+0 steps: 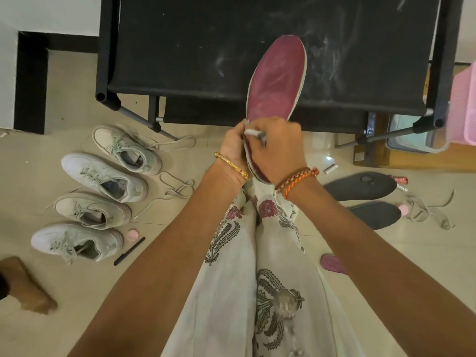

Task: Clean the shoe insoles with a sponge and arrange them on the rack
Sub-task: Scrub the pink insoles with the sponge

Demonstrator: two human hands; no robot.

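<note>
Seen from above, the left hand (233, 144) grips a maroon insole (277, 81) by its heel over the black rack (180, 47) while the right hand (278, 148) pinches what may be a thin sponge (253, 134) against it, mid-cleaning; next it needs laying on the rack.

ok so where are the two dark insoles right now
Head view: the two dark insoles lie on the floor at the person's right, beside the right forearm, below the rack.

Readable text: I can make out none anywhere.
Shoes (103, 191): I see no brand or number.
Insole (277, 81): its maroon face shows me no print.
</note>
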